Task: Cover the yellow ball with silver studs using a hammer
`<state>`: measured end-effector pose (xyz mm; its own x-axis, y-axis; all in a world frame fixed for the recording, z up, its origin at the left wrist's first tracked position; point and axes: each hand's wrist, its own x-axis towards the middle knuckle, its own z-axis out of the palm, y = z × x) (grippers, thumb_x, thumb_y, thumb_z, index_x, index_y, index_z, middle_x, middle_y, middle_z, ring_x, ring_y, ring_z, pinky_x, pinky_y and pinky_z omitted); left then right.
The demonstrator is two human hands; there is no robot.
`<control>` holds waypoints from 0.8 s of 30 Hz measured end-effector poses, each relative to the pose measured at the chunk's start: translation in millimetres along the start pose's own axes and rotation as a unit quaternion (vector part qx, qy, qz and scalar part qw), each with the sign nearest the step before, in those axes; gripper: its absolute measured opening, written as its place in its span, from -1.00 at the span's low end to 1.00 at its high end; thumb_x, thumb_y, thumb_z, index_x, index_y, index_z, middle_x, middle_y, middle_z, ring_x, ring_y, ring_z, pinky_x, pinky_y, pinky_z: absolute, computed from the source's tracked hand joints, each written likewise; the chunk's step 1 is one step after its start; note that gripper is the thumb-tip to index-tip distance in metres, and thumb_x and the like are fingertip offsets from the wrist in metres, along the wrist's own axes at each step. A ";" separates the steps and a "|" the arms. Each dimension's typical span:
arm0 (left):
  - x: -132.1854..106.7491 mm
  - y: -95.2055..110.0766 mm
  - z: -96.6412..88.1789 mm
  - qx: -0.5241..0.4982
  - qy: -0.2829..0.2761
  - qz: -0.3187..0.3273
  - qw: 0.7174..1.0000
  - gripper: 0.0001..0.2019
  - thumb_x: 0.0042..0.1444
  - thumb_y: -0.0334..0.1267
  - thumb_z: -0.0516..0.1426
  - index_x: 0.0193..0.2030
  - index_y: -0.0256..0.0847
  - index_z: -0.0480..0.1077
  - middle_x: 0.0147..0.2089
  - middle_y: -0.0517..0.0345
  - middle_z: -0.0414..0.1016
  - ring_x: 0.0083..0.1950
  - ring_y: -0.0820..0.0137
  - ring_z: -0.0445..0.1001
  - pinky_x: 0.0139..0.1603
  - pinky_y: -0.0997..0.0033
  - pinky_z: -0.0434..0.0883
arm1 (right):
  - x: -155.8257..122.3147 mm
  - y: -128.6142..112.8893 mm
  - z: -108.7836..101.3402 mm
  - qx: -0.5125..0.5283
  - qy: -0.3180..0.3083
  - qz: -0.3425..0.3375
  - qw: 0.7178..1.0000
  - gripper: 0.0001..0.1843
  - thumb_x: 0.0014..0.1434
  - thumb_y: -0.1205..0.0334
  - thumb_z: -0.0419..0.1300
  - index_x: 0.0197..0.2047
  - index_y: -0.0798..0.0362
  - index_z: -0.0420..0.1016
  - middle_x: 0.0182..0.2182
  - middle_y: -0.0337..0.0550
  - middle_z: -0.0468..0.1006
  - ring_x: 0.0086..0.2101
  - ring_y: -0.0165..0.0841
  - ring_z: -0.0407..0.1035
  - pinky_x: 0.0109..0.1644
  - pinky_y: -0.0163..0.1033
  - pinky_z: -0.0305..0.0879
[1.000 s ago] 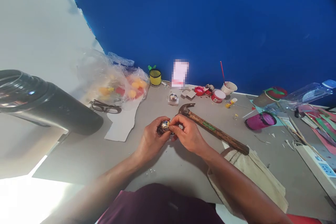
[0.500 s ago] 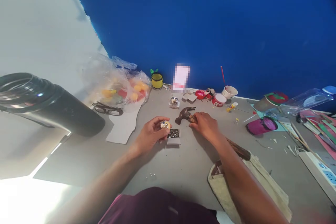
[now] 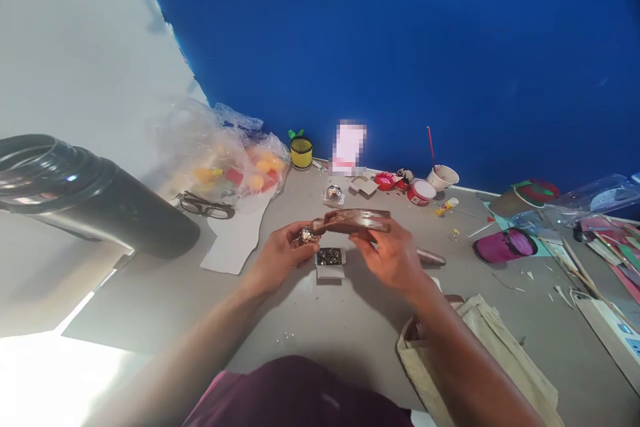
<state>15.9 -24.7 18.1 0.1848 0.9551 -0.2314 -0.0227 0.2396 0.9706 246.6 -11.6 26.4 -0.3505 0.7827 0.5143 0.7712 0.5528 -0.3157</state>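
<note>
Just left of centre frame, the left hand [image 3: 280, 259] pinches the mirrored ball [image 3: 308, 235] between thumb and fingers, while right of centre the right hand [image 3: 393, 255] grips the hammer [image 3: 345, 220], its head right at the ball! Below, mid-frame, sits a small box [image 3: 330, 273] of glittering dark pieces [image 3: 329, 256].

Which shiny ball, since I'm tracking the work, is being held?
The nearer shiny ball, held in the left hand by the hammer; the other ball sits farther back, untouched by either hand.
</note>
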 end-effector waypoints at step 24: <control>-0.3 -0.2 -0.6 -0.006 0.044 0.001 0.999 -0.46 -0.06 -0.25 0.35 0.11 -0.24 0.46 -0.35 0.25 0.46 -0.48 0.54 0.26 -0.45 0.48 0.20 | 0.2 9.8 -1.9 0.006 -0.006 0.043 0.999 -0.77 0.30 0.24 0.18 0.02 0.00 0.49 -0.18 -0.07 0.60 -0.19 -0.21 0.49 -0.18 -0.20 0.32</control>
<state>15.3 -24.9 17.9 0.0972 0.9673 -0.2342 -0.0350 0.2385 0.9705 255.1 -6.6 24.9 -0.2897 0.8306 0.4756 0.7920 0.4870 -0.3681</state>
